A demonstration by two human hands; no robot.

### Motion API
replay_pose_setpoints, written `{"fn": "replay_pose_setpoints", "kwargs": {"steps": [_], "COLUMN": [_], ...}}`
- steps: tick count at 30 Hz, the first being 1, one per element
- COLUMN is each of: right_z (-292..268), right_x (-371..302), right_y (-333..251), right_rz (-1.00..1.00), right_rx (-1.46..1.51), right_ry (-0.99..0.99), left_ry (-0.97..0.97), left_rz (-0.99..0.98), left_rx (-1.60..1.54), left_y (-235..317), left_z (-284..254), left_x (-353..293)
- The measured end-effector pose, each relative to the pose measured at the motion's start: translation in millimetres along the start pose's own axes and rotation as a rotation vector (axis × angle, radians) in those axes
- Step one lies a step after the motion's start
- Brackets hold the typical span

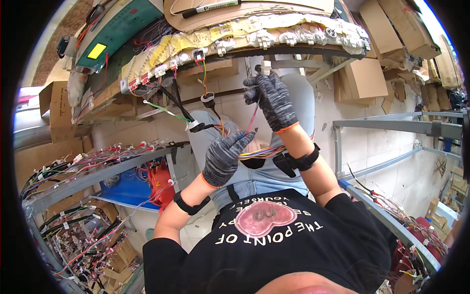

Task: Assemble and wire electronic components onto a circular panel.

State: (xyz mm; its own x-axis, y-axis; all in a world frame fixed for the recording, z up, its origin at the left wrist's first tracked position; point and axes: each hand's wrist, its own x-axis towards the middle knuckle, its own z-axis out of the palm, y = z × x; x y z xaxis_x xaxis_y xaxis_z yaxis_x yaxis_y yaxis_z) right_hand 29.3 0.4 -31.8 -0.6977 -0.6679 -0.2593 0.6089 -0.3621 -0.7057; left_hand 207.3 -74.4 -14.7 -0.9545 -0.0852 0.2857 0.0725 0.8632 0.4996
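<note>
My right hand (275,102), in a grey knit glove with an orange cuff, is closed, with a white plug connector (265,65) showing at its fingertips just below the bench edge. From this hand a pink wire (253,117) runs down to my left hand (224,158), gloved alike. The left fingers are closed round a wire harness (267,152) of many colours, which lies across my lap. Beyond the left hand, harness branches end in a black connector (209,100) and a white connector (192,125). Some wires inside the left hand are hidden.
Along the bench's front edge runs a row of connector sockets (264,39), several with plugs in them. A green test box (115,34) with a lit yellow screen stands at the far left. Metal racks (387,125) with wires flank me, and cardboard boxes (362,81) stand right.
</note>
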Motion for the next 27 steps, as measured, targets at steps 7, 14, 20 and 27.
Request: {"fn": "replay_pose_setpoints", "kwargs": {"steps": [7,14,20,27], "right_z": [17.5,30.9,51.1,66.4], "right_x": [17.7,36.5,31.5,39.4], "right_y": [0.8,12.2,17.1,-0.3], "right_rz": [-0.038,0.018,0.041,0.043], "right_rx": [-0.199,-0.339,-0.084,-0.090], "right_ry": [-0.103,-0.325,-0.220,-0.112], "left_ry": [0.095,0.133,0.133,0.028], "left_rz": [-0.088,0.142,0.157,-0.292], "left_rx": [-0.015,0.170,0.175,-0.402], "left_y": [-12.1,-29.2,-48.0,-43.8], "left_z": [5.5,-6.1,-17.5,-5.2], "left_x": [-7.9,-9.5,-5.5,2.3]}}
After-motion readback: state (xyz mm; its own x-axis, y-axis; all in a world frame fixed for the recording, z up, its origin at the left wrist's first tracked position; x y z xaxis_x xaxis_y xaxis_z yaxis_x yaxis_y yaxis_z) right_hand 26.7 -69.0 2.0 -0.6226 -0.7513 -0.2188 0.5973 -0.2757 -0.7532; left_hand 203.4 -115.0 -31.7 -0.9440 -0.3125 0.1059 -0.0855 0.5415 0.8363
